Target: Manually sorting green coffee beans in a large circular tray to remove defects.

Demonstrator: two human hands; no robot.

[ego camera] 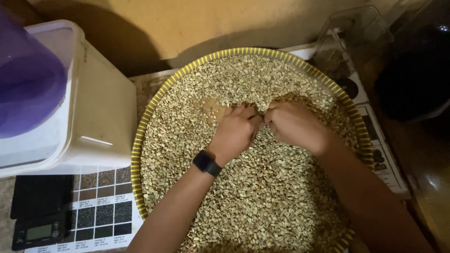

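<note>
At the far left, a white bin [89,112] with a purple lid [28,79] is standing against the yellow rim of the tray [137,154], and below it a black scale [40,213] is sitting beside a printed chart [101,208] of dark and pale sample squares.

Moving right, the round tray is taking up the middle of the view, and pale green beans [262,197] are filling it nearly edge to edge. A small bare patch [211,110] of tray floor is showing just left of the hands.

The left hand [234,131], with a black watch [206,163] on its wrist, is reaching in from the lower left, palm down on the heap and fingers curled loosely into the beans. Whether it is pinching any single bean is hard to tell, since the fingertips are hidden in the dim light.

Just beside it, the right hand [293,124] is coming in from the lower right, knuckles up, its fingers bent and meeting the left fingertips near the tray's middle. Its grip is likewise narrow and half buried, so what it is holding cannot be made out.

The beans are lying all around and under both hands, with the deeper heap toward the person; both hands are equally near the spot where they touch.

At the far right, a clear tub [349,40] is standing beyond the rim, above a second printed sheet [379,150].
</note>
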